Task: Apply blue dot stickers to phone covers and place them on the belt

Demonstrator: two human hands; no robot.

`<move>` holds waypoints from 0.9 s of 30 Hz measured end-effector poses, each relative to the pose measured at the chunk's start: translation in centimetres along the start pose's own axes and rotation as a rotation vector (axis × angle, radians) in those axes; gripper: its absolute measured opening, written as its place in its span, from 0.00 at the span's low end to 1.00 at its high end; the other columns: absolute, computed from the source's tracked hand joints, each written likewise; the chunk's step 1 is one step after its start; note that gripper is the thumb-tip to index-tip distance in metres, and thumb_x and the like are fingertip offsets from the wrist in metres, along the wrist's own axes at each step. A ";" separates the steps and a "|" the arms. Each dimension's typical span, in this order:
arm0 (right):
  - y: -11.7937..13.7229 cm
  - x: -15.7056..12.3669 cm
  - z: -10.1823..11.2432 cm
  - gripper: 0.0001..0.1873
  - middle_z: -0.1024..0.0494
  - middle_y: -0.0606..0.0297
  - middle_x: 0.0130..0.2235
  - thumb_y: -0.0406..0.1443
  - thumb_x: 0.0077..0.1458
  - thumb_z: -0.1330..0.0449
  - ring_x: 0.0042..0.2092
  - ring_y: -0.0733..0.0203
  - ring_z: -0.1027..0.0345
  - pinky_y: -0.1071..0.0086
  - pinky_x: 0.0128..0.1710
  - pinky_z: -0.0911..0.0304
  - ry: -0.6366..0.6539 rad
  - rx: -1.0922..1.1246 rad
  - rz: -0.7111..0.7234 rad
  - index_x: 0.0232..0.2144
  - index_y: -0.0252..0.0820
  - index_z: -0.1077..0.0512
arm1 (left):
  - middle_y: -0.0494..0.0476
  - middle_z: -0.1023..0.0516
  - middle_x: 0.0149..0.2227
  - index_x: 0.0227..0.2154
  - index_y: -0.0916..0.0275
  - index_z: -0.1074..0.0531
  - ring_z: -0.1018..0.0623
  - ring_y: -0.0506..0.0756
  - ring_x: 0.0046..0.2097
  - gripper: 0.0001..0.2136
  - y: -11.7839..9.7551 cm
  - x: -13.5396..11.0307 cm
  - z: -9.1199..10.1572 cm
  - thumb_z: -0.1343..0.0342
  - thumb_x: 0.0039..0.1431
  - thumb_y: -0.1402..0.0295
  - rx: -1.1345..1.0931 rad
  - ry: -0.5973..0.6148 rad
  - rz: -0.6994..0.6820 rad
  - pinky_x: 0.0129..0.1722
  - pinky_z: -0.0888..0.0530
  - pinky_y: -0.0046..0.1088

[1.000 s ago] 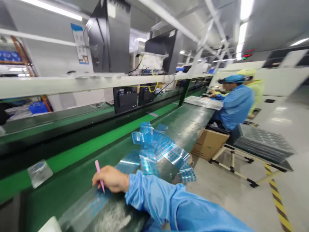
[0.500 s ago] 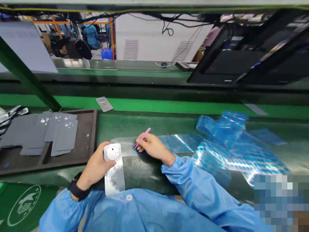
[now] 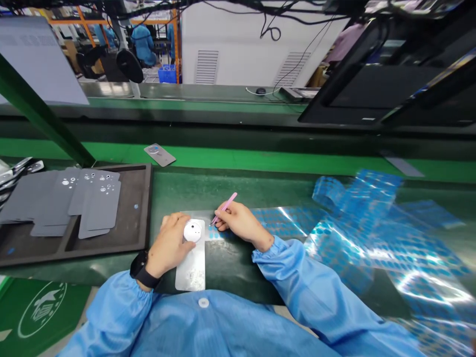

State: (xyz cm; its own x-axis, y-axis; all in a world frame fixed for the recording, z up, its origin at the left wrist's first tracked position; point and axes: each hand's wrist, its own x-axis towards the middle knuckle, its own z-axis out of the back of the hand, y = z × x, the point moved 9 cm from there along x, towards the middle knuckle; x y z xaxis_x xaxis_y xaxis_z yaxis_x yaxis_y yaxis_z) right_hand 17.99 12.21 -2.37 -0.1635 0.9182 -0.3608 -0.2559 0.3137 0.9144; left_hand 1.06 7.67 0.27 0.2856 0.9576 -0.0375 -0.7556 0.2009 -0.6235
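My left hand [image 3: 171,245] grips a white phone back cover [image 3: 190,275] along its sides, the thumb beside the round camera area. The cover's lower part looks shiny and mottled. Pink tweezers [image 3: 227,204] are pinched in my right hand [image 3: 238,223], tips pointing down and left. Those tips are at the left end of a clear strip with blue dot stickers [image 3: 286,220], just right of the cover's upper edge. Whether the tips hold a sticker is too small to tell.
On the left, a dark tray [image 3: 148,208] carries several grey phone back covers [image 3: 100,203]. Another grey cover [image 3: 159,154] lies on the bench's green back strip. Crumpled blue-dotted film [image 3: 357,233] spreads over the right. A slanted green post [image 3: 44,109] stands at the back left.
My left hand and the white cover have moved right, closer to the tweezers. My right hand has shifted slightly right, and the tweezer tips now show above the blue dots.
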 end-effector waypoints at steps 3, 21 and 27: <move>0.1 0.0 -0.3 0.09 0.23 0.65 0.22 0.30 0.56 0.41 0.21 0.69 0.29 0.77 0.23 0.31 0.035 -0.002 -0.001 0.24 0.36 0.31 | 0.60 0.29 0.52 0.51 0.60 0.31 0.34 0.64 0.55 0.24 -0.2 0.0 -0.2 0.38 0.48 0.72 0.074 0.035 -0.012 0.57 0.36 0.48; -0.4 -0.1 0.2 0.14 0.25 0.66 0.19 0.41 0.49 0.34 0.19 0.68 0.31 0.75 0.22 0.32 0.046 0.123 -0.048 0.22 0.37 0.31 | 0.58 0.28 0.53 0.49 0.58 0.29 0.35 0.64 0.53 0.21 -0.2 -0.2 -0.6 0.38 0.49 0.70 0.099 0.037 -0.036 0.53 0.36 0.47; 1.6 -0.7 -1.3 0.14 0.25 0.66 0.19 0.42 0.50 0.35 0.19 0.68 0.31 0.76 0.20 0.34 0.033 0.130 0.026 0.22 0.38 0.31 | 0.58 0.28 0.53 0.45 0.60 0.29 0.34 0.64 0.53 0.18 0.1 -0.2 -0.6 0.37 0.49 0.68 0.107 0.039 -0.024 0.52 0.36 0.47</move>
State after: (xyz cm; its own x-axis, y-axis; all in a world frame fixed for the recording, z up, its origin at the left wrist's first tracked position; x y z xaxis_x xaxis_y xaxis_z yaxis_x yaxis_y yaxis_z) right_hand 16.44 11.72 -0.87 -0.2000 0.9188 -0.3404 -0.1258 0.3204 0.9389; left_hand 1.27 7.35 -0.22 0.3259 0.9438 -0.0553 -0.8063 0.2469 -0.5374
